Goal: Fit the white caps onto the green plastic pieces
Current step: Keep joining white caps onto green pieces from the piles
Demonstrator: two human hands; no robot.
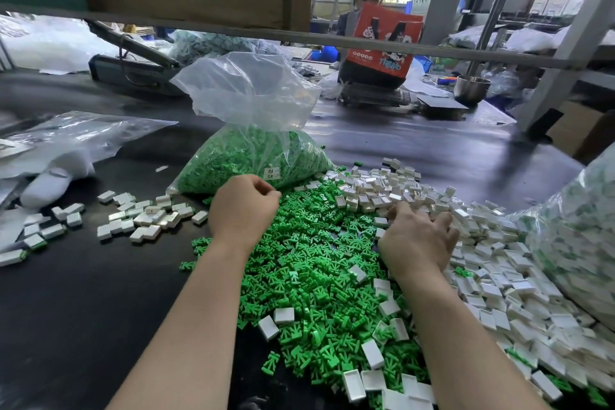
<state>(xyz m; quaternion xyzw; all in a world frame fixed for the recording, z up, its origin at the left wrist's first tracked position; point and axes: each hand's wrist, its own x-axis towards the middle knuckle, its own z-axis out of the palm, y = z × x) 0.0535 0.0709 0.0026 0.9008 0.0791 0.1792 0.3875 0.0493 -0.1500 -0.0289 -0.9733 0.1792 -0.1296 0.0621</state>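
Head view: left hand (244,206) curled over green pieces (309,280), hold unclear; right hand (417,240) spread on white caps (492,263). Picking step; next, press cap onto piece.

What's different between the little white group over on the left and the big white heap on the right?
The left group of white pieces is sparse, lying mostly one layer deep on the dark table; the right heap of white caps is far larger and piled up. Some left pieces show green edges, suggesting fitted inserts; many right ones lie open and hollow. Both are small white rectangles.
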